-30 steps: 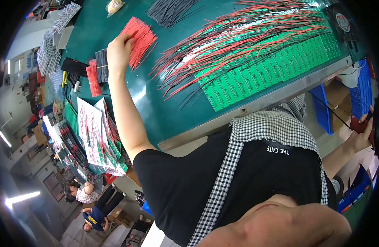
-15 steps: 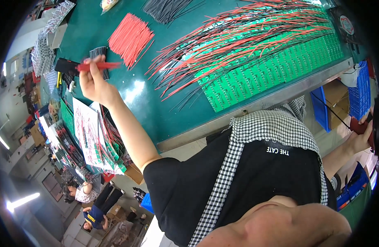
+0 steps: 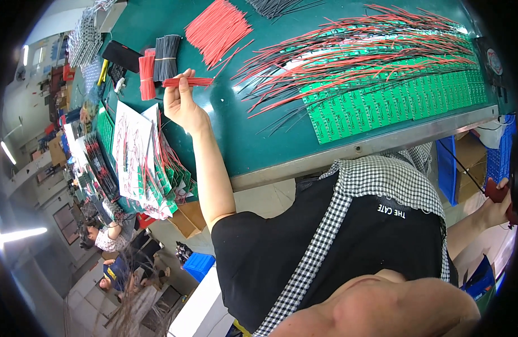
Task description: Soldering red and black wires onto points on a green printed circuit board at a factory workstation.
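Observation:
My left hand [image 3: 186, 109] is closed in a pinch on a small bunch of short red wires [image 3: 194, 82], held level above the green table mat. Just left of it lie a banded bundle of red wires [image 3: 147, 78] and a banded bundle of dark grey wires [image 3: 166, 59]. A loose pile of red wires [image 3: 216, 31] is spread beyond the hand. At the far right rim, my right hand [image 3: 498, 205] has its fingers around a dark red thing [image 3: 496, 191], whose kind I cannot make out; the picture's dark edge partly cuts it off.
Green circuit boards [image 3: 349, 115] cover the table's right side, with long red and black wires [image 3: 360, 62] across them. Wired boards and white sheets [image 3: 132, 140] stack at left, near a black flat device [image 3: 121, 57]. The metal table edge [image 3: 304, 163] runs before me.
The view has shifted, moving the table's contents rightward. My left hand has come away from beside the black device and bundles, carrying the red wires. My right hand keeps hold of the dark red thing.

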A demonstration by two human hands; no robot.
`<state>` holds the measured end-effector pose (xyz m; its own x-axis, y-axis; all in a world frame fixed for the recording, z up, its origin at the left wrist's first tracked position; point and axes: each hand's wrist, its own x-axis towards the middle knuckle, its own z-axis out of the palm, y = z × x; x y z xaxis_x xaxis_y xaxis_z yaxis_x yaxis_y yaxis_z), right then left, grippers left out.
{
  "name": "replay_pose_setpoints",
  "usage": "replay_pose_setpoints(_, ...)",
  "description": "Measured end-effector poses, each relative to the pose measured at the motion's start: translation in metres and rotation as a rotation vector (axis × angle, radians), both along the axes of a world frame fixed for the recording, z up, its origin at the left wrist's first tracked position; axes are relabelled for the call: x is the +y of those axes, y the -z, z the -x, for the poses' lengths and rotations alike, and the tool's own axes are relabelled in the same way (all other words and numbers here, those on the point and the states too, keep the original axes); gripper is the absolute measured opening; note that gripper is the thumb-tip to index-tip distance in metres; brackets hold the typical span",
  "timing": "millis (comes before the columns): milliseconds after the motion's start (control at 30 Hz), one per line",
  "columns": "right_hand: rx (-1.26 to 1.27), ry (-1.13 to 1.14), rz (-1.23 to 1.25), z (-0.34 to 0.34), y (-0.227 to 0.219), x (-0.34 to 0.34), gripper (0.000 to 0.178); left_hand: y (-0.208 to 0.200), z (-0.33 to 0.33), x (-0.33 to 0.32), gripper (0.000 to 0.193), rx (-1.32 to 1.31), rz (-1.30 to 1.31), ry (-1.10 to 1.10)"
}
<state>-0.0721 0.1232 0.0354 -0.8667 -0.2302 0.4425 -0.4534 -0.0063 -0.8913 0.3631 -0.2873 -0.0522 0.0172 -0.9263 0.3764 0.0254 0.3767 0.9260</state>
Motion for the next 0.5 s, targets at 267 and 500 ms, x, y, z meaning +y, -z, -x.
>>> replay_pose_setpoints(267, -0.018, 0.009, -0.003, 0.002, 0.004, 0.017, 0.007, -0.008, 0.015, -0.007, 0.010, -0.082, 0.114, 0.030)
replay_pose_setpoints(500, -0.032, 0.012, 0.036, 0.005, 0.009, 0.023, 0.008, 0.007, 0.012, -0.020, 0.009, 0.023, 0.100, -0.014)
